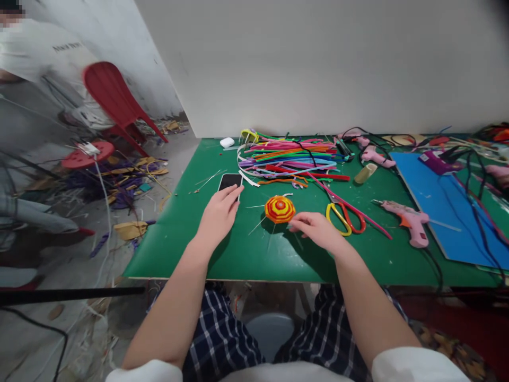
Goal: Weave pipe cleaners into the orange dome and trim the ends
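My left hand [222, 208] lies over the lower part of a smartphone [230, 181] with a dark screen, fingers stretched out flat on it. To the right on the green table sits a small round piece wound in red, orange and yellow rings [280, 208], with thin spokes sticking out around it. My right hand [314, 229] is at its right edge, thumb and fingertips pinched together. What the pinch holds, if anything, is too small to make out. Just right of that hand lie scissors [347, 215] with one yellow and one red-orange handle loop.
Behind my hands is a bundle of colourful pipe cleaners [294, 158]. A pink glue gun [411, 220] and a blue board [449, 212] lie to the right, with black cables. A white earbud case [227, 142] sits at the back left. A person sits near a red chair [111, 95].
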A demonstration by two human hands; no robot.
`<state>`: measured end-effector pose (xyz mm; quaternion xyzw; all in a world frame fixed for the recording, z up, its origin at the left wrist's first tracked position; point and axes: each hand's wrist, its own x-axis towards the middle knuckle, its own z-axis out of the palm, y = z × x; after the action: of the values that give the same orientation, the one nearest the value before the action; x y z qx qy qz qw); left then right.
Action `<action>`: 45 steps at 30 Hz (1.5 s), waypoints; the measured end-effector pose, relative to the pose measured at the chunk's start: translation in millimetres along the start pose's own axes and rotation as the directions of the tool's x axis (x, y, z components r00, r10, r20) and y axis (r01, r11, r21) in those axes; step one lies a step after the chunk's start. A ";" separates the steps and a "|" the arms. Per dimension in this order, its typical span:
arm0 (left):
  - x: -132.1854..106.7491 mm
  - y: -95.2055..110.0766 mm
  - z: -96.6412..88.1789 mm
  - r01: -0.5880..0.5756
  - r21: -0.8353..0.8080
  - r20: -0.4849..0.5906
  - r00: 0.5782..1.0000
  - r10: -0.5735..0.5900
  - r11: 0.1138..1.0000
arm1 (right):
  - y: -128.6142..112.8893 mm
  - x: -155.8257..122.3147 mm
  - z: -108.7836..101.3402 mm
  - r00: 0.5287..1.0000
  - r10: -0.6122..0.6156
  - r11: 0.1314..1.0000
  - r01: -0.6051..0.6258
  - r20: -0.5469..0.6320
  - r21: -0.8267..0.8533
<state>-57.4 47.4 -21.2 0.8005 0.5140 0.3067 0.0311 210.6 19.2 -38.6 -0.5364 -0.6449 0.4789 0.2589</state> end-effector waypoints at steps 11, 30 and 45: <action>-21.7 34.0 15.4 -0.080 -0.092 0.235 0.967 0.099 0.993 | 2.7 -14.3 -51.1 0.960 -0.081 0.970 0.014 -0.269 -0.243; -21.0 12.3 37.1 -0.211 0.032 0.257 0.946 0.196 0.977 | 34.6 -29.5 -98.4 0.853 -0.006 0.944 -0.167 -0.521 -0.285; 17.1 4.8 23.5 -0.297 0.130 0.329 0.913 0.242 0.946 | 36.2 -28.9 -93.2 0.934 -0.027 0.921 -0.116 -0.358 -0.371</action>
<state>-36.4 65.7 -30.6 0.9015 0.4122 0.1323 -0.0028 314.1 22.5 -27.9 -0.6692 -0.6563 0.2433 0.2495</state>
